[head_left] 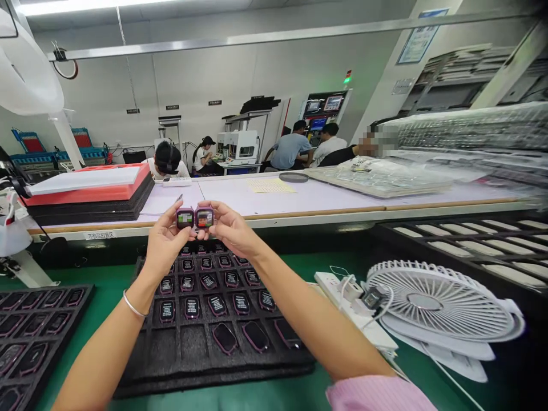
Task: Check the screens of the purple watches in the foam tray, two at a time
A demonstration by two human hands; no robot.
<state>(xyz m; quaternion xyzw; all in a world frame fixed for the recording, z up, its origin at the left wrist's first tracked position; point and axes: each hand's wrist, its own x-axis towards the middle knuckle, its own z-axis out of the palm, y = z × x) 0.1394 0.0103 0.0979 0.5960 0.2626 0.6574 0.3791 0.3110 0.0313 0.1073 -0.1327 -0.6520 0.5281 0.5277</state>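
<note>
Two small purple-framed smartwatches with lit screens are held up side by side over the far edge of a black foam tray [184, 365]. My left hand [166, 234] is closed round the left smartwatch [185, 218], whose screen shows green and white. In my right hand [231, 228], closed as well, is the right smartwatch [204, 217], with red and white on its display. Below them, the tray's compartments hold several more such watches, many with white text on their screens. Two compartments in the nearest row hold no watch.
A second foam tray [47, 325] of watches lies at left. On the right are a power strip [355, 308], a white fan [428, 302] and a black tray of pale pieces [466, 245]. Red and black foam sheets [94, 194] sit on the raised shelf [240, 200]. Several people work beyond.
</note>
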